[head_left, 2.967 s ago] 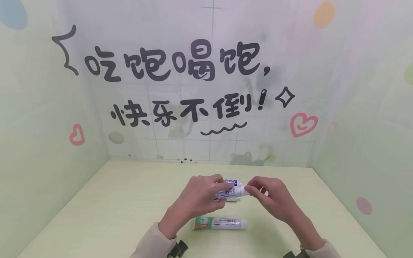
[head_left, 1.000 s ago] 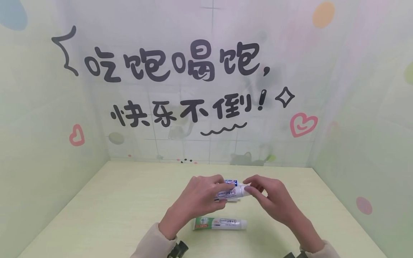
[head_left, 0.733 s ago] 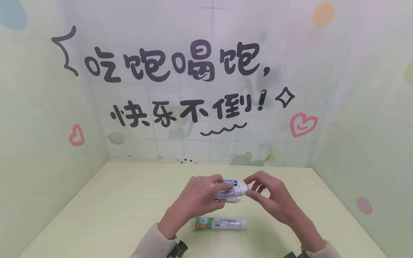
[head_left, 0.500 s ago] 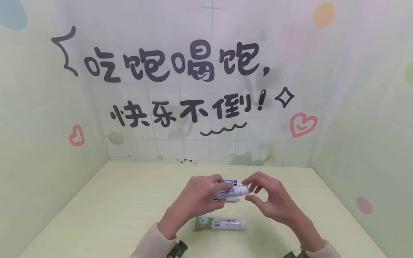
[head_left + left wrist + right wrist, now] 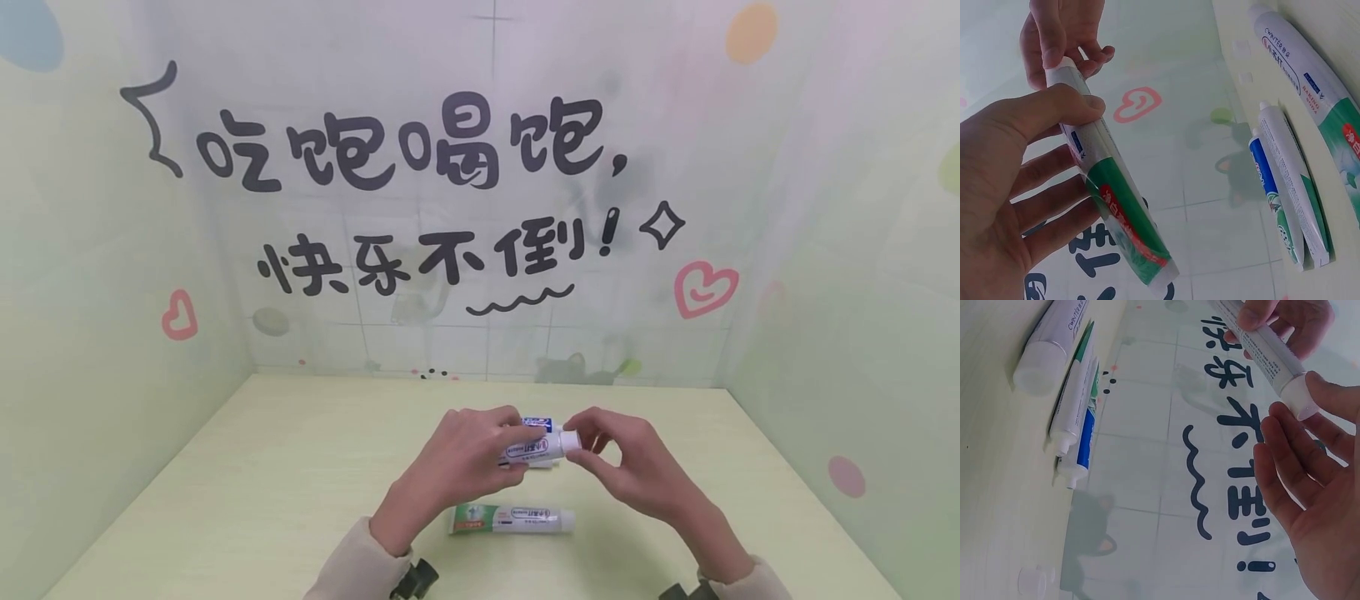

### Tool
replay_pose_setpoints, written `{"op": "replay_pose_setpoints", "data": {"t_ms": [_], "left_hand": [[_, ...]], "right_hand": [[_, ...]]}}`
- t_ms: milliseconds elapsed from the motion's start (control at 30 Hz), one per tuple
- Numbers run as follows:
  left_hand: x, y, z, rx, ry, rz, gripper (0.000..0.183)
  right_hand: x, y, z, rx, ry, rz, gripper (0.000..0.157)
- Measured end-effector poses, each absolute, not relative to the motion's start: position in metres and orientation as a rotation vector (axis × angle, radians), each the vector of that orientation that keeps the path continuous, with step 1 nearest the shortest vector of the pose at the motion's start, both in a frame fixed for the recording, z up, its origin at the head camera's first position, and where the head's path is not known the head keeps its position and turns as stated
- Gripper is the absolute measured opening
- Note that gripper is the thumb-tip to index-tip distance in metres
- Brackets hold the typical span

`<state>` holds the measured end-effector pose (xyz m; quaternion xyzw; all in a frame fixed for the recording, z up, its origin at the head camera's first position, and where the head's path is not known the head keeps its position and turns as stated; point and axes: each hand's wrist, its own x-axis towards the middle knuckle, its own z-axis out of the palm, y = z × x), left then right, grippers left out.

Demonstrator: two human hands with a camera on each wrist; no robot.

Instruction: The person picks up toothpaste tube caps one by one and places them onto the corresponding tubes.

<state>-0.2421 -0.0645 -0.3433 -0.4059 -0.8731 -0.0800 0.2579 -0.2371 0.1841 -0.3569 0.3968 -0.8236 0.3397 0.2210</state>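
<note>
My left hand point(image 5: 468, 454) grips a white and green toothpaste tube point(image 5: 1113, 187) above the table, thumb on one side and fingers on the other. The tube's white cap point(image 5: 1299, 397) is on its end and points to the right. My right hand point(image 5: 633, 458) pinches this cap between thumb and index finger, the other fingers spread loosely below. A second white and green toothpaste tube point(image 5: 510, 520) lies on the table nearer to me. Behind the held tube lie a narrower white and green tube point(image 5: 1294, 181) and a blue tube point(image 5: 1275, 197), partly hidden by the left hand in the head view.
The pale wooden table point(image 5: 300, 483) is enclosed by printed fabric walls point(image 5: 480, 208). Small white caps point(image 5: 1034, 581) lie on the table at the right of the tubes. The two narrower tubes show bare thin nozzles point(image 5: 1063, 450).
My right fingers turned about the cap, parted from it half a second ago, and now pinch it again. The left hand and the tube have stayed almost still.
</note>
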Motion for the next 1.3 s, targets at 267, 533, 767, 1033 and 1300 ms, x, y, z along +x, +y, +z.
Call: {"op": "replay_pose_setpoints", "data": {"t_ms": [267,533,767,1033,1300], "left_hand": [[-0.2418,-0.0643,-0.3439,-1.109,-2.348,-0.209,0.04],[-0.2444,-0.0645,-0.3442,-1.098,-2.404,-0.194,0.04],[-0.2447,-0.063,-0.3449,-1.108,-2.386,-0.22,0.039],[-0.2443,-0.0615,-0.3449,-1.102,-2.394,-0.238,0.039],[-0.2444,-0.0605,-0.3464,-1.117,-2.375,-0.257,0.038]], "right_hand": [[-0.2364,0.183,-0.3573,0.93,-2.335,0.853,0.008],[-0.2358,0.1846,-0.3532,1.028,-2.27,0.939,0.036],[-0.2389,0.1835,-0.3554,1.142,-2.179,0.949,0.036],[-0.2401,0.1852,-0.3568,1.104,-2.207,0.914,0.025],[-0.2407,0.1839,-0.3569,1.13,-2.206,0.864,0.028]]}}
